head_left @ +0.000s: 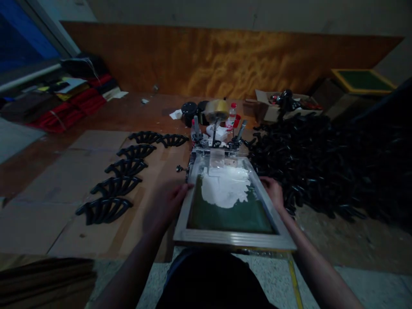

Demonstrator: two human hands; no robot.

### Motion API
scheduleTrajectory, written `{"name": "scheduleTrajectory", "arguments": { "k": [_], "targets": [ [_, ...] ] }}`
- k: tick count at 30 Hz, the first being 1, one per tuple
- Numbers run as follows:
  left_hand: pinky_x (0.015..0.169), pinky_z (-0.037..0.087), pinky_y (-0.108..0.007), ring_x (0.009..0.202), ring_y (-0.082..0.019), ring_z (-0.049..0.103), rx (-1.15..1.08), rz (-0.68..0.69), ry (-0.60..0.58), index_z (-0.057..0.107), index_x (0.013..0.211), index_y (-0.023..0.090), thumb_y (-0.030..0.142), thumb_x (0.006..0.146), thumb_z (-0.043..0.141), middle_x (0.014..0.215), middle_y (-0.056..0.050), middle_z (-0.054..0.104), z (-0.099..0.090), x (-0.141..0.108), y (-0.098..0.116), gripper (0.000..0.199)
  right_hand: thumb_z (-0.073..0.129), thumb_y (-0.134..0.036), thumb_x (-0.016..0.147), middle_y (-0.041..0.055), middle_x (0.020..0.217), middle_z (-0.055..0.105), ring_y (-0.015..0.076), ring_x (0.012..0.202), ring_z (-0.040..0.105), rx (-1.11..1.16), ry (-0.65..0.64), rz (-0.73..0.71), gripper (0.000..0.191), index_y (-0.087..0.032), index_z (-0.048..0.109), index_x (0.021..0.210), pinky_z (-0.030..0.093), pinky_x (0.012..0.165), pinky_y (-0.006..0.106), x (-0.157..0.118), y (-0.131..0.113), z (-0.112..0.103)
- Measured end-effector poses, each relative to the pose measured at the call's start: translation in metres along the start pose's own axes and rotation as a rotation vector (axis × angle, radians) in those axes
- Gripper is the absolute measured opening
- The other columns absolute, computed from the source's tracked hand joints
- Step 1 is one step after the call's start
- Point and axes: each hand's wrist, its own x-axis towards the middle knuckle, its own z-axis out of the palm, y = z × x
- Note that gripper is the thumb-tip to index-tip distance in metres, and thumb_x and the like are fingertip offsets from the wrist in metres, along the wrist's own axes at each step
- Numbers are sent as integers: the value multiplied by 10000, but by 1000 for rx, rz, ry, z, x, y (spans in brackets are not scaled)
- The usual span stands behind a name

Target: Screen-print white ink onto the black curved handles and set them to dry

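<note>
Your left hand point(176, 198) and right hand point(273, 192) flank a metal frame point(233, 237) smeared with white paint point(223, 189).
The frame lies directly before you, tilted or flat, you cannot tell; your left fingers are bunched by its left edge, your right ones partly hidden at its right, and whether either set pinches it cannot be told. Black curved pieces point(111, 210) line the cardboard point(80, 180) leftward; a black heap point(322, 167) sits rightward.

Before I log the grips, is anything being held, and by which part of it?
It cannot be told: the left hand and right hand are at opposite sides of the metal frame, but no grip shows clearly.
</note>
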Motion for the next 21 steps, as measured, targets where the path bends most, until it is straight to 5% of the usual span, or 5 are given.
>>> {"name": "scheduleTrajectory", "arguments": {
  "k": [4,9,12,18,21],
  "targets": [
    [622,493,-282,694,-180,610,-73,-130,-71,520,1378,142,529,766,618,767,-19,672,20,-6,-60,730,551,-363,859,166,1358,512,301,1214,504,-70,80,-267,512,-153,559,1326,430,1009,457,34,-44,2],
    [565,438,-271,591,-154,537,-22,-149,-86,453,1423,110,499,789,586,648,24,573,35,6,-102,755,652,-246,811,148,1233,599,288,1146,530,-355,-269,-506,421,-145,587,1214,445,948,386,41,-119,47],
    [605,457,-287,653,-178,581,-5,-140,-113,468,1411,112,506,817,565,706,-4,618,34,9,-109,719,579,-172,842,89,974,679,233,965,595,-445,-499,-523,139,-171,652,961,456,845,309,21,-119,59],
    [708,513,-339,781,-233,655,-37,-148,-112,508,1373,113,484,832,581,833,-69,705,33,7,-110,660,536,-137,853,73,927,682,221,954,570,-292,-672,-928,148,-185,650,934,419,879,327,-17,-86,36],
    [686,516,-339,747,-226,653,-50,-163,-108,520,1359,112,484,822,589,810,-67,706,34,6,-106,657,564,-125,809,49,879,680,210,905,570,-254,-677,-923,156,-202,658,907,409,857,322,-16,-87,33]
  ]
}}
